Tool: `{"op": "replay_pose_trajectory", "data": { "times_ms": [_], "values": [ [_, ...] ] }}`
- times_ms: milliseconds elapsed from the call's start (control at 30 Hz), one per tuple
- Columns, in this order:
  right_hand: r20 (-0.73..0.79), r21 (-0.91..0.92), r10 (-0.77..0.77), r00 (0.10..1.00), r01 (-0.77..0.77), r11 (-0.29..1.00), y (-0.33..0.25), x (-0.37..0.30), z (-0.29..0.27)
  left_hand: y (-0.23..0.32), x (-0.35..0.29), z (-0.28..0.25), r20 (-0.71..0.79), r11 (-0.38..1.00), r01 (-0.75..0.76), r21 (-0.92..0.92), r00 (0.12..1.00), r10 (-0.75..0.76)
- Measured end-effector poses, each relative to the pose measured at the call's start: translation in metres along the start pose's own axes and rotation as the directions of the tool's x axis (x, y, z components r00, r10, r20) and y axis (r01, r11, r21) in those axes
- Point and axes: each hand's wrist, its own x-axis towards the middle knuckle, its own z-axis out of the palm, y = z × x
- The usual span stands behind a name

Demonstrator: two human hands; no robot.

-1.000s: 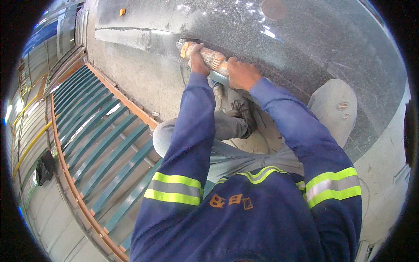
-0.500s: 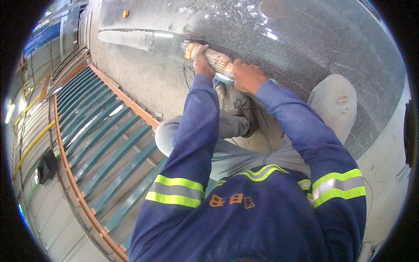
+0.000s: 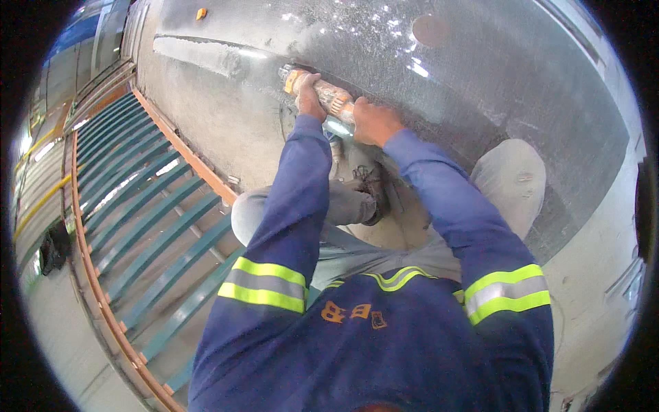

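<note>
Both my hands grip a dusty, orange-and-grey angle grinder (image 3: 336, 101). My left hand (image 3: 311, 99) is wrapped round its front part, just behind the head. Farther back, my right hand (image 3: 377, 123) is closed on the rear of the body. The grinder's head lies against a large dark grey surface (image 3: 494, 89) covered in pale dust; the contact point itself is hard to make out. A whitish strip (image 3: 199, 55) runs along that surface to the left of the grinder.
A slatted rack of green bars (image 3: 158, 192) in an orange-brown frame stands to my left. My bent knee (image 3: 515, 178) is at the right, and a dark shoe (image 3: 371, 196) shows below the grinder. A small orange object (image 3: 201, 13) lies at the far left.
The view has shifted slightly. My hands and the grinder sit a little farther left in it, with both grips unchanged.
</note>
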Motion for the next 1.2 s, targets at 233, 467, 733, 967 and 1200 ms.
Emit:
{"op": "replay_pose_trajectory", "data": {
  "times_ms": [233,467,733,967,1200],
  "values": [
    [0.020,-0.029,-0.004,1.000,0.005,1.000,-0.009,-0.002,-0.006,0.004,-0.006,-0.004,-0.032,0.998,-0.041,-0.044,0.999,0.040],
    [0.053,-0.056,0.025,0.998,-0.022,0.998,-0.020,-0.036,-0.042,0.008,-0.051,0.029,-0.123,0.991,-0.106,-0.077,0.988,0.096],
    [0.001,-0.096,0.005,1.000,-0.005,0.995,-0.011,-0.022,-0.023,0.004,-0.039,0.020,-0.057,0.994,-0.058,-0.089,0.997,0.053],
    [0.039,-0.048,0.013,0.999,-0.011,0.999,-0.008,-0.005,-0.014,-0.002,0.001,0.002,-0.086,0.995,-0.086,-0.050,0.993,0.081],
    [0.026,-0.037,-0.018,0.999,0.019,0.999,-0.013,-0.005,-0.011,0.002,0.011,-0.009,-0.097,0.997,-0.036,-0.071,0.995,0.029]
  ]
}}
